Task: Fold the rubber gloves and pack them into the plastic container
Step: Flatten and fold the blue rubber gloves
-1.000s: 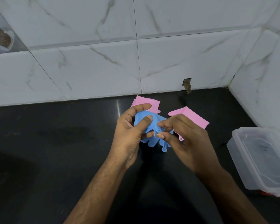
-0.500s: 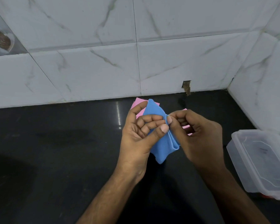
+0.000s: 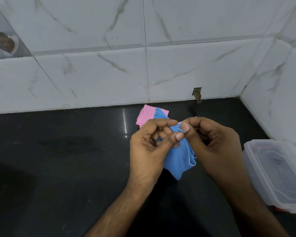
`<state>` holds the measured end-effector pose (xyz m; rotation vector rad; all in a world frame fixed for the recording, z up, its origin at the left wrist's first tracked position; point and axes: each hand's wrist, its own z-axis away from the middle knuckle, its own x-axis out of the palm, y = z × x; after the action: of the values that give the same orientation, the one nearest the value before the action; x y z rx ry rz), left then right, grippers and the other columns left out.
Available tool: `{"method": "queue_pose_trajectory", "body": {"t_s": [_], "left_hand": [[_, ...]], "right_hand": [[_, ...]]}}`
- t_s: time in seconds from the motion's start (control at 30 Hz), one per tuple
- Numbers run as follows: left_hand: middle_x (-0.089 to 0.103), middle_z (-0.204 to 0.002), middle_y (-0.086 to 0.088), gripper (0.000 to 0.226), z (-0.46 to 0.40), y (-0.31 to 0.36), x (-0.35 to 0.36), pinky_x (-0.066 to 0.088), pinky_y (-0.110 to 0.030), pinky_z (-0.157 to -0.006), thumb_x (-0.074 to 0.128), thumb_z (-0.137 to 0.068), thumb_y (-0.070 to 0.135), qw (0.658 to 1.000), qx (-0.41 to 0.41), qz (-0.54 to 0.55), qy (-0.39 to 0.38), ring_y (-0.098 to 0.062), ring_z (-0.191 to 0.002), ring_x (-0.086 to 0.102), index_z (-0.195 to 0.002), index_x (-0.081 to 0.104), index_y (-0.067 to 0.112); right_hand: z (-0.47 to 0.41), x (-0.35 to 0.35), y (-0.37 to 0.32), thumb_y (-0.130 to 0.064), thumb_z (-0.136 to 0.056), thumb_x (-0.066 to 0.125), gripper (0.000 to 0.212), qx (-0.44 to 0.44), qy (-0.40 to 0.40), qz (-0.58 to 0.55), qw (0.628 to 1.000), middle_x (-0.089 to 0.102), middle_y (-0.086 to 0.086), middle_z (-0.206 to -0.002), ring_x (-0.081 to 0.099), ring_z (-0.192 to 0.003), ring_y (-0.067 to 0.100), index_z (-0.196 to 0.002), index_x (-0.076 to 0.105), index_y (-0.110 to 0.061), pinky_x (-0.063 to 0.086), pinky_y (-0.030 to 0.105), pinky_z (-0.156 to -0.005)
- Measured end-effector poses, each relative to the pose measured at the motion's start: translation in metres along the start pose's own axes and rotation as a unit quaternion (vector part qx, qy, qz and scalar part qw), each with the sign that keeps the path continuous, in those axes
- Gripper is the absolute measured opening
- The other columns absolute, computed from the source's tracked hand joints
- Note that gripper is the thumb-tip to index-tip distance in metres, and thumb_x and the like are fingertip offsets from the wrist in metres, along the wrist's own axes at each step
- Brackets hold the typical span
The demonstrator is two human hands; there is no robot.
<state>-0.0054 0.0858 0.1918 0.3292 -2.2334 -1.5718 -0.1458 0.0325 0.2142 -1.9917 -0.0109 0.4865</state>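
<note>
Stretching across the bottom of the view is the dark polished stone desk (image 3: pixel 58 159), backed by white marble-look wall tiles (image 3: pixel 92 74). Toward the back edge, near the wall, lies a flat pink rubber glove (image 3: pixel 144 115), partly hidden behind the hands; it looks parked there out of the way, either already folded or waiting its turn, though which I cannot tell.

Next comes the left hand (image 3: pixel 147 149), raised above the desk. Its fingers (image 3: pixel 175 138) are curled in, thumb and forefinger pinching the top of the soft blue rubber glove (image 3: pixel 178 161), which hangs bunched and doubled over between both palms. Lifting it clear of the desk probably lets the layers drop straight so the fold can be lined up.

The right hand (image 3: pixel 214 144) meets the left at the same spot, its fingers (image 3: pixel 184 129) curled and its thumb tip pressed onto the blue fold just beside the left thumb. Both hands are thus clamped on the glove, none of the digits spread, likely to stop the springy rubber from opening out again.

At the far right stands the clear rectangular plastic container (image 3: pixel 249 147), open-topped, near the right wrist; nothing visible lies inside it, so packing seems not yet begun.
</note>
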Motion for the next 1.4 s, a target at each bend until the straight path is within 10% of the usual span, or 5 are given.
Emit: {"method": "queue_pose_trajectory", "body": {"t_s": [0.47, 0.6, 0.77, 1.07, 1.4], "left_hand": [[0.069, -0.086, -0.013, 0.011, 0.005, -0.014, -0.003, 0.059, -0.021, -0.07, 0.078, -0.082, -0.013, 0.975, 0.156, -0.149, 0.045, -0.011, -0.083, 0.07, -0.084, 0.079, -0.001], [0.065, -0.093, -0.006, 0.009, 0.004, -0.01, -0.001, 0.06, -0.033, -0.062, 0.076, -0.088, -0.004, 0.981, 0.131, -0.135, 0.037, -0.015, -0.078, 0.068, -0.087, 0.079, 0.005], [0.061, -0.094, 0.007, 0.008, -0.001, 0.0, -0.001, 0.046, -0.015, -0.078, 0.079, -0.086, 0.006, 0.969, 0.145, -0.199, 0.032, -0.008, -0.093, 0.061, -0.087, 0.079, 0.015], [0.071, -0.114, 0.012, 0.001, -0.001, 0.005, 0.0, 0.043, -0.058, -0.106, 0.074, -0.087, 0.032, 0.957, 0.152, -0.246, 0.038, -0.013, -0.127, 0.057, -0.087, 0.074, 0.032], [0.073, -0.088, 0.016, 0.006, 0.0, 0.007, 0.001, 0.047, -0.06, -0.093, 0.08, -0.087, 0.02, 0.953, 0.163, -0.249, 0.05, -0.018, -0.103, 0.065, -0.083, 0.076, 0.024]], "right_hand": [[0.001, -0.004, 0.007, -0.014, -0.095, 0.066, 0.013, 0.074, -0.06, -0.13, 0.987, 0.08, -0.006, -0.088, 0.076, -0.08, 0.008, -0.104, 0.077, -0.016, 0.057, 0.015, -0.069], [0.0, -0.006, 0.004, -0.015, -0.096, 0.065, 0.014, 0.064, -0.07, -0.105, 0.99, 0.079, -0.006, -0.088, 0.076, -0.081, 0.009, -0.104, 0.077, -0.016, 0.057, 0.017, -0.07], [-0.006, -0.011, 0.0, -0.017, -0.095, 0.067, 0.014, 0.007, -0.078, 0.006, 0.997, 0.078, -0.011, -0.092, 0.074, -0.091, 0.009, -0.104, 0.078, -0.018, 0.059, 0.026, -0.08], [-0.004, -0.014, -0.005, -0.015, -0.097, 0.066, 0.015, -0.019, -0.072, 0.03, 0.997, 0.077, -0.012, -0.094, 0.073, -0.093, 0.01, -0.105, 0.078, -0.019, 0.06, 0.032, -0.081], [-0.001, -0.017, -0.005, -0.02, -0.096, 0.066, 0.016, -0.013, -0.064, 0.025, 0.998, 0.078, -0.011, -0.095, 0.074, -0.093, 0.01, -0.105, 0.078, -0.018, 0.061, 0.029, -0.08]]}}
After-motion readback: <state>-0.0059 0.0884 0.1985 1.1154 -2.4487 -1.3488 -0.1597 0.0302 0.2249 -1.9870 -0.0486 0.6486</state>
